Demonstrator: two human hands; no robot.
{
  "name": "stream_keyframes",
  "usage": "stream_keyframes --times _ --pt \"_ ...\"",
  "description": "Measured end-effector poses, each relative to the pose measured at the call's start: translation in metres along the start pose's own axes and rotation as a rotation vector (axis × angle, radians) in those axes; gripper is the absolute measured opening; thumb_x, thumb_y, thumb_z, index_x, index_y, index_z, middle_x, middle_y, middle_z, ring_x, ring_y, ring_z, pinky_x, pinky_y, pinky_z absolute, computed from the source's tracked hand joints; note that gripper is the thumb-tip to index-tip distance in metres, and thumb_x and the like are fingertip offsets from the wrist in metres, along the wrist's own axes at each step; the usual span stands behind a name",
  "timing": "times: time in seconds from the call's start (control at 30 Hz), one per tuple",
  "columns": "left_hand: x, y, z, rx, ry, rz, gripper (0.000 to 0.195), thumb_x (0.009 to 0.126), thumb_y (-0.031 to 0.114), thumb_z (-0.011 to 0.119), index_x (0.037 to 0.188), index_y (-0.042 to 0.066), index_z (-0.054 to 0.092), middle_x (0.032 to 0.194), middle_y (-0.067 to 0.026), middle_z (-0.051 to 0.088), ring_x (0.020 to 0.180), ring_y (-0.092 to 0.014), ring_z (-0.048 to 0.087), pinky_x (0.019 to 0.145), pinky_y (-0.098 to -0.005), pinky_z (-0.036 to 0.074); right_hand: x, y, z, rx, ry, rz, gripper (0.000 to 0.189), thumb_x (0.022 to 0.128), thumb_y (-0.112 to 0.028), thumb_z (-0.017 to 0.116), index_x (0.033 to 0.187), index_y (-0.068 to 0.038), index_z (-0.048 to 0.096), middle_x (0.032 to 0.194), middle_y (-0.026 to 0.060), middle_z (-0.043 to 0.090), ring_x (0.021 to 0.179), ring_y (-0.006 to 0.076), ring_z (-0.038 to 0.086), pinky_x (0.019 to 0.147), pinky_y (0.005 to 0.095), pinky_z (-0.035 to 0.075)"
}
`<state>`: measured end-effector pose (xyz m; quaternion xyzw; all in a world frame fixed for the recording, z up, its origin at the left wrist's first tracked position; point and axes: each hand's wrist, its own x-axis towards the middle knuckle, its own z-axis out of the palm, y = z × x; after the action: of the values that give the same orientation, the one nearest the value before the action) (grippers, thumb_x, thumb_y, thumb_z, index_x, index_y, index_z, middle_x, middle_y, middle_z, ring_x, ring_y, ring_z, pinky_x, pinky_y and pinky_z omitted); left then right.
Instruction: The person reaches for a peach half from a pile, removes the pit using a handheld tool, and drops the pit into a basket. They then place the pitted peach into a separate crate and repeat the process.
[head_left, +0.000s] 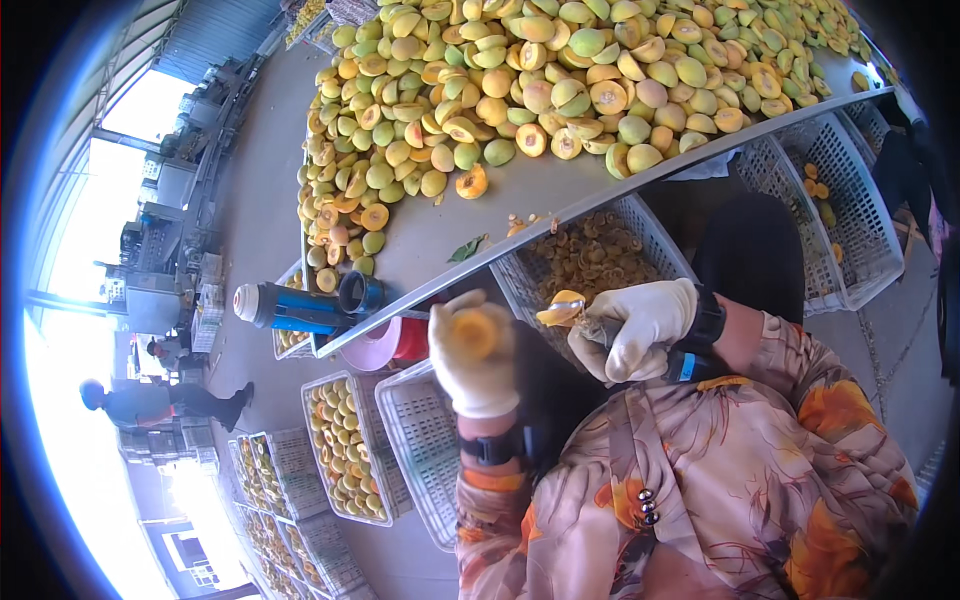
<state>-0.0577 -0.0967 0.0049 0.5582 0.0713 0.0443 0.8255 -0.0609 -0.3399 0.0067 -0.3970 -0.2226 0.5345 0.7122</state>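
Note:
My left hand (474, 360), in a white glove, is raised beside the table edge with a peach half (474, 335) in its fingers; both are blurred. My right hand (637, 330), also gloved, grips a spoon-like metal tool (576, 305). A yellow piece of peach (556, 315) is at the tool's tip; whether it sits in the bowl or lies behind it I cannot tell. Beyond my right hand stands a plastic crate (660, 236) holding many brown peach pits (600, 251). A large heap of cut and whole-looking peaches (525, 90) covers much of the metal table (420, 232).
A blue thermos (304, 307) and a dark cup (362, 291) are at the table's left corner, above a red bucket-like container (409, 341). Crates of peach halves (345, 450) and another crate (427, 442) stand at left, more crates (862, 202) at right. A person (172, 405) is farther off.

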Motion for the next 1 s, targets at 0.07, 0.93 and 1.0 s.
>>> stream_keyframes --times 0.07,0.93,1.0 --pt "-0.001 0.002 -0.065 0.369 0.103 0.168 0.029 0.102 0.026 0.051 0.101 0.0 0.064 0.08 -0.0061 0.068 0.069 -0.013 0.062 0.062 -0.026 0.049 -0.007 0.012 -0.021 -0.484 0.31 0.089 0.021 0.083 -0.02 0.07 0.087 -0.001 0.061 0.062 0.0068 0.058 0.05 0.0157 0.054 0.05 0.0298 0.044" --pt "0.286 -0.077 0.049 1.253 -0.271 -0.078 0.051 0.072 0.018 0.084 0.113 -0.005 0.062 0.095 -0.0102 0.069 0.091 -0.017 0.064 0.078 -0.0307 0.054 -0.015 0.041 -0.065 -1.336 0.815 -0.062 0.017 0.087 -0.016 0.056 0.099 -0.005 0.058 0.075 0.0161 0.069 0.068 0.0332 0.071 0.057 0.0462 0.054" --pt "0.286 -0.082 0.025 1.157 -0.244 -0.038 0.049 0.073 0.018 0.083 0.111 -0.005 0.062 0.093 -0.0094 0.068 0.087 -0.017 0.064 0.078 -0.0313 0.054 -0.009 0.047 -0.066 -1.357 0.752 0.141 0.019 0.087 -0.016 0.056 0.102 -0.005 0.06 0.082 0.0164 0.071 0.073 0.0336 0.072 0.06 0.0459 0.055"
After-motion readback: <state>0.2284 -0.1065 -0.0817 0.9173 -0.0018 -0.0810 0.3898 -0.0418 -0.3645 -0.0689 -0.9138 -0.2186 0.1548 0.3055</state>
